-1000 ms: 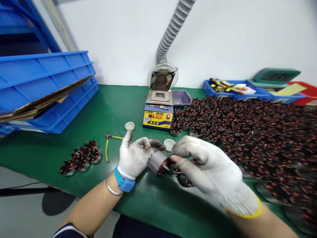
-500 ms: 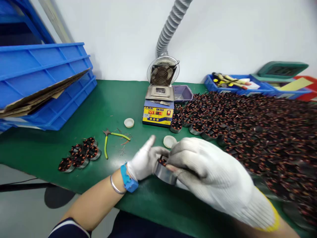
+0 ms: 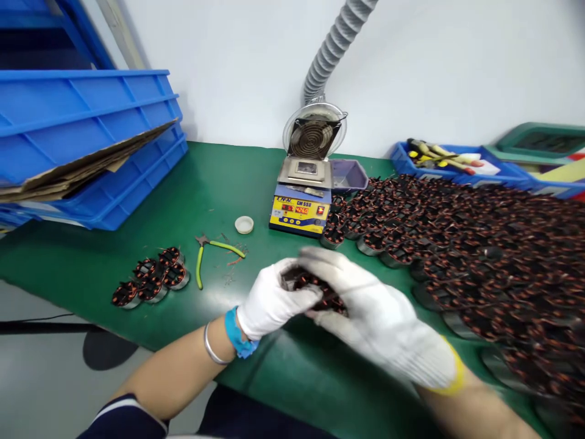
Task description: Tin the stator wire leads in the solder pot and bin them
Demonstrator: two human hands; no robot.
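Note:
Between my gloved hands, just above the front of the bench, is a motor stator (image 3: 326,297) with copper windings and black insulation. My left hand (image 3: 276,299), wearing a white glove, is closed around its left side with the thumb across the front. On the other side my right hand (image 3: 365,299), also white-gloved and blurred by motion, has its fingers over the top and its thumb low in front. The gloves hide much of the part. Left of them, green-handled cutters (image 3: 205,250) lie opened beside wire scraps (image 3: 235,259).
Several finished-looking stators (image 3: 153,286) stand at left; a large mass of them (image 3: 479,256) covers the right. Behind are a solder pot (image 3: 299,210) with a duct (image 3: 338,49), a white dish (image 3: 244,225), a purple bin (image 3: 350,177), blue trays (image 3: 429,171) and stacked blue crates (image 3: 114,110).
My left hand has gone from spread fingers to wrapping the stator. The stator has turned, and my right hand has shifted over its right side. The view has swung slightly left.

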